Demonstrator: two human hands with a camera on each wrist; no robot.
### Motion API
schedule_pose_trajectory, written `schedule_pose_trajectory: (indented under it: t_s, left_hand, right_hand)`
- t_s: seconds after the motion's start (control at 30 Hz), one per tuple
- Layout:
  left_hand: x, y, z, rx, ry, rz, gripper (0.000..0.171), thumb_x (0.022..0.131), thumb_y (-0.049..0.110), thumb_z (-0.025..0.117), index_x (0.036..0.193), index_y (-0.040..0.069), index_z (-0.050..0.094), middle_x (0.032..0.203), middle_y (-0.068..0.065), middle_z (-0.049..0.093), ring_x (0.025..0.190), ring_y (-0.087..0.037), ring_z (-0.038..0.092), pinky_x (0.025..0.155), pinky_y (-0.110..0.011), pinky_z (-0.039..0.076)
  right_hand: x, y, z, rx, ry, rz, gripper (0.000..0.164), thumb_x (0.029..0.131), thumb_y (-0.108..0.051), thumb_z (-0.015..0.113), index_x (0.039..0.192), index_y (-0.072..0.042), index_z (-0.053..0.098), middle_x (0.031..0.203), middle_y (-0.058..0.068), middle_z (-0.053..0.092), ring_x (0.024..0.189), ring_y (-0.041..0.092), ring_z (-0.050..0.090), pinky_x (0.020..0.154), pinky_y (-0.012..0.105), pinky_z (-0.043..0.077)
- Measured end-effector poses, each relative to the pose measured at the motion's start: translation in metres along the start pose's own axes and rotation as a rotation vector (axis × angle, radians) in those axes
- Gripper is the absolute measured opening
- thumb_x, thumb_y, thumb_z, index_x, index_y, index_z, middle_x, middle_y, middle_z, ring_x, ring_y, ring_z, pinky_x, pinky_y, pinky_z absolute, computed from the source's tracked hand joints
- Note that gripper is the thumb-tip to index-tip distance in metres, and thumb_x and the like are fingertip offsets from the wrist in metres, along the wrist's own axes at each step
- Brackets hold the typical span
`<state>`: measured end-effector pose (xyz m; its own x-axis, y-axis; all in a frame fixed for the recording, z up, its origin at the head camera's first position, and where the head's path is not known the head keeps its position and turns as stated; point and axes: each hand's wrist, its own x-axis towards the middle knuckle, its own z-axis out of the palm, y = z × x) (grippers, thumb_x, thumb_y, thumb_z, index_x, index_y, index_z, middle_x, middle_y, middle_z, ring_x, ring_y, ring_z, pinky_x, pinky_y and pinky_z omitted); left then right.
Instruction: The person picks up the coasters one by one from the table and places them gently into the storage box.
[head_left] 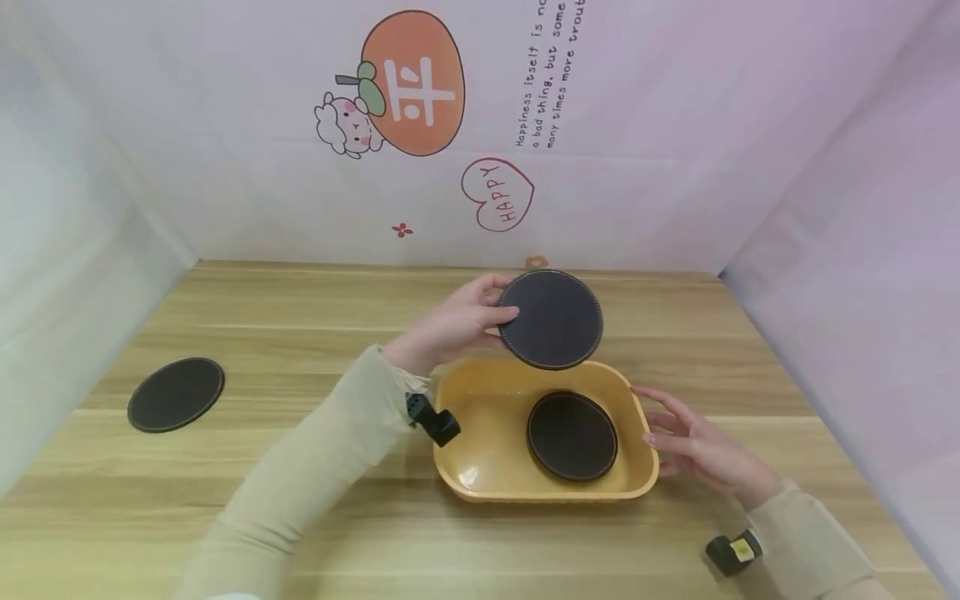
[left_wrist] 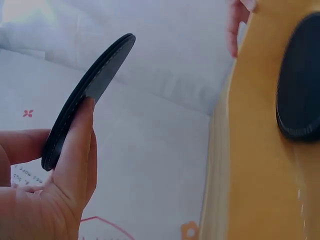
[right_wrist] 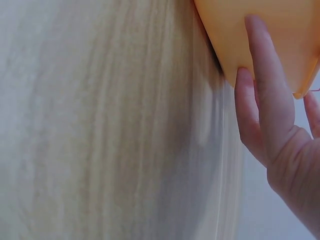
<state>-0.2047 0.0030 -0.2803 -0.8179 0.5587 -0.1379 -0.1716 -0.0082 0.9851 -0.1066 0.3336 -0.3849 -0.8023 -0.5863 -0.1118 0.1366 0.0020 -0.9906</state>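
My left hand (head_left: 457, 321) pinches a round black coaster (head_left: 551, 319) with a stitched edge, thumb on one face and fingers behind. In the left wrist view the held coaster (left_wrist: 90, 95) appears nearly edge-on, tilted. It is raised above the far rim of a yellow plastic basin (head_left: 480, 450). Inside the basin, toward its right end, lies another dark round coaster (head_left: 572, 436). At the basin's right end is my right hand (head_left: 701, 450), its fingertips at the rim and outer wall. Extended fingers (right_wrist: 267, 75) show against the basin's outside in the right wrist view.
A further black coaster (head_left: 176, 394) lies flat on the wooden table (head_left: 300, 333), well to the left. White cloth walls surround the table, the back one (head_left: 637, 192) printed with a cartoon fruit and lettering. Small black cameras (head_left: 435, 419) are strapped to both wrists.
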Motion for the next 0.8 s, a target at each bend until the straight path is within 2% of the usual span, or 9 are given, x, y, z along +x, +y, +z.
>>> schedule_pose_trajectory:
  t_s: [0.13, 0.3, 0.4, 0.57, 0.67, 0.8]
  left_hand:
    - [0.015, -0.009, 0.017, -0.034, -0.083, -0.038, 0.04, 0.097, -0.002, 0.044, 0.136, 0.0, 0.035, 0.135, -0.026, 0.048, 0.08, -0.015, 0.062, 0.067, -0.028, 0.055]
    - [0.027, -0.028, 0.032, 0.052, -0.163, -0.107, 0.04, 0.096, -0.002, 0.049, 0.135, -0.001, 0.039, 0.132, -0.024, 0.052, 0.082, -0.016, 0.062, 0.069, -0.029, 0.056]
    - [0.031, -0.043, 0.035, 0.106, -0.174, -0.159, 0.04, 0.095, -0.001, 0.052, 0.133, -0.001, 0.042, 0.13, -0.022, 0.054, 0.082, -0.016, 0.063, 0.068, -0.028, 0.056]
    - [0.034, -0.063, 0.035, 0.177, -0.164, -0.222, 0.038, 0.093, -0.002, 0.055, 0.13, -0.002, 0.045, 0.126, -0.02, 0.056, 0.085, -0.022, 0.065, 0.065, -0.029, 0.057]
    - [0.034, -0.072, 0.034, 0.219, -0.149, -0.25, 0.039, 0.092, -0.002, 0.056, 0.13, -0.003, 0.046, 0.123, -0.02, 0.057, 0.088, -0.027, 0.067, 0.069, -0.033, 0.058]
    - [0.032, -0.075, 0.034, 0.251, -0.146, -0.26, 0.041, 0.092, 0.001, 0.057, 0.131, -0.001, 0.045, 0.117, -0.017, 0.059, 0.086, -0.023, 0.067, 0.071, -0.034, 0.058]
  right_hand:
    - [-0.002, -0.001, -0.002, -0.019, 0.014, 0.009, 0.059, 0.098, 0.0, 0.043, 0.142, -0.036, 0.03, 0.126, -0.003, 0.047, 0.107, 0.019, 0.062, 0.079, 0.048, 0.055]
    - [-0.005, -0.002, -0.002, -0.049, 0.063, 0.046, 0.058, 0.097, -0.002, 0.046, 0.137, -0.042, 0.033, 0.127, -0.001, 0.041, 0.107, 0.017, 0.061, 0.081, 0.047, 0.055]
    - [-0.005, -0.002, -0.003, -0.049, 0.065, 0.05, 0.058, 0.097, -0.002, 0.046, 0.138, -0.041, 0.032, 0.128, -0.002, 0.042, 0.107, 0.017, 0.061, 0.081, 0.048, 0.054]
    - [-0.003, 0.001, -0.004, 0.007, 0.005, 0.013, 0.06, 0.097, 0.001, 0.042, 0.143, -0.035, 0.029, 0.126, -0.004, 0.048, 0.107, 0.022, 0.062, 0.08, 0.049, 0.054]
    - [-0.002, 0.002, -0.003, 0.026, -0.006, 0.009, 0.06, 0.098, 0.002, 0.042, 0.143, -0.036, 0.029, 0.126, -0.003, 0.049, 0.108, 0.022, 0.062, 0.081, 0.049, 0.054]
    - [-0.002, 0.001, -0.002, 0.025, 0.003, 0.007, 0.06, 0.098, 0.001, 0.042, 0.144, -0.035, 0.029, 0.127, -0.003, 0.05, 0.108, 0.021, 0.061, 0.081, 0.049, 0.054]
